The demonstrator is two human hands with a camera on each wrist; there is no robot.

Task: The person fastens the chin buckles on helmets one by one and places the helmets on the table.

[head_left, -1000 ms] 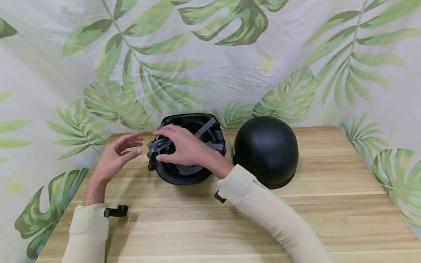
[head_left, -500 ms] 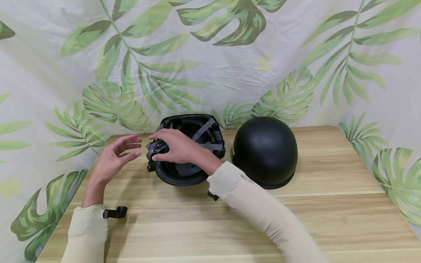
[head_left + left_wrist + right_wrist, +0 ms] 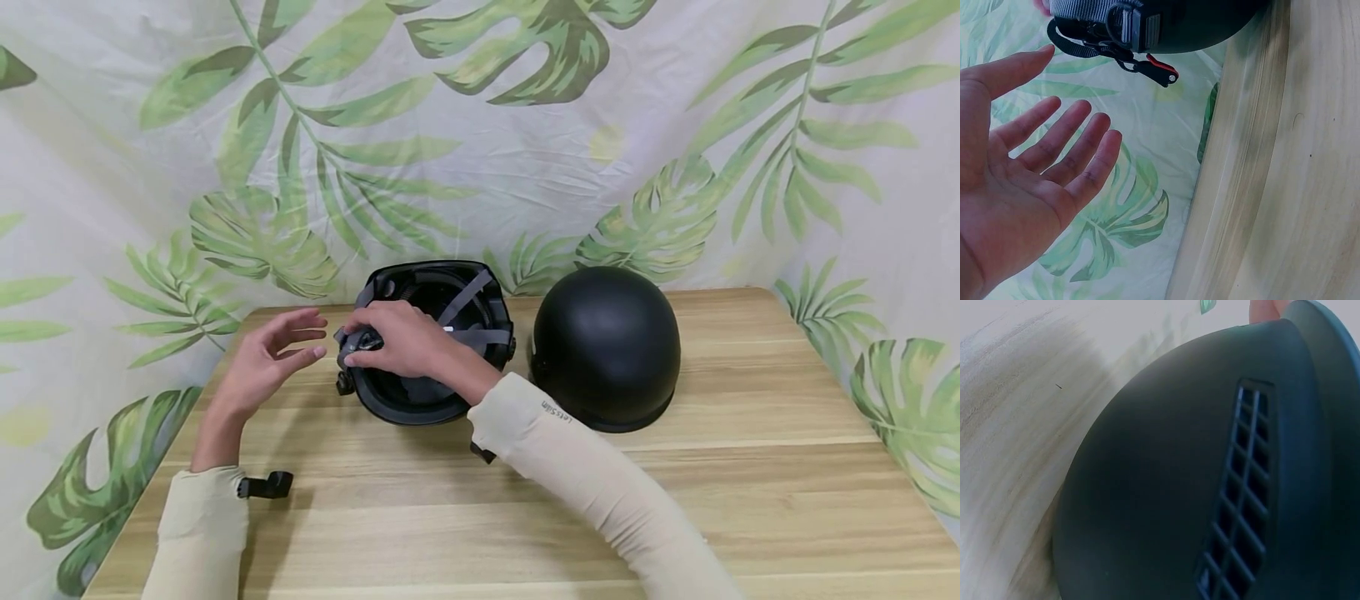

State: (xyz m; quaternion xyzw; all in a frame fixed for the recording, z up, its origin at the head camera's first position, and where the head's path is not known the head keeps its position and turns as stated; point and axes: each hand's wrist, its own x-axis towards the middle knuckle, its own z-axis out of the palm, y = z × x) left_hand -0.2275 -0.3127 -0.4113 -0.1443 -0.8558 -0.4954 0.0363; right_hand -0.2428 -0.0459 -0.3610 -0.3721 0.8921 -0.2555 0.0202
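Note:
An upturned black helmet (image 3: 416, 412) with grey straps inside sits at the table's back. My right hand (image 3: 405, 337) reaches across it, thumb and curled fingers gripping the webbing strap at its left rim. In the left wrist view that strap (image 3: 1079, 10) hangs by the shell with a black buckle (image 3: 1159, 70) edged in red. My left hand (image 3: 273, 358) is raised left of the helmet, fingers spread and palm bare. The right wrist view shows the shell's vent grille (image 3: 1241, 481), with fingertips (image 3: 1263, 309) just past the rim.
A second helmet (image 3: 607, 342), smooth and black, rests dome up to the right of the first. Both are near the back edge of the wooden table (image 3: 750, 467). A leaf-print cloth (image 3: 525, 167) hangs behind.
My right hand has shifted left and slightly lower over the upturned helmet, its fingers closing in on the strap at the left rim. My left hand has stayed nearly still.

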